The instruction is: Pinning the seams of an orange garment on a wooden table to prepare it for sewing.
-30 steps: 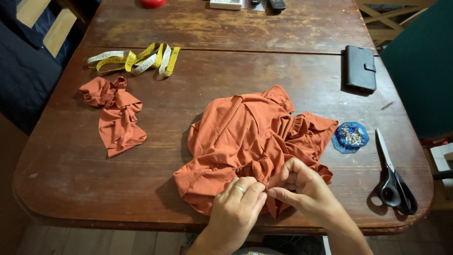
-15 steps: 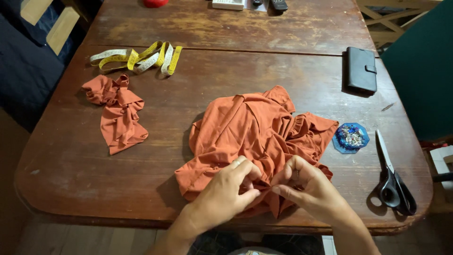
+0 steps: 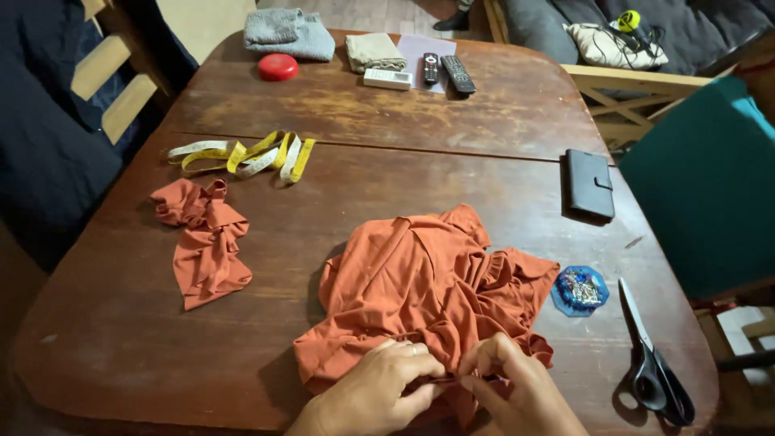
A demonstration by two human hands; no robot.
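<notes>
Nearest, our left hand and right hand pinch a fold of the rust-orange garment, bunched on the bench; beyond lie untouched scissors, pin box, fabric scrap, tape measure.

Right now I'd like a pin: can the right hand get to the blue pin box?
Probably yes: the blue pin box lies on bare table just beyond the right hand, nothing between, though its fingers pinch the orange cloth.
</notes>
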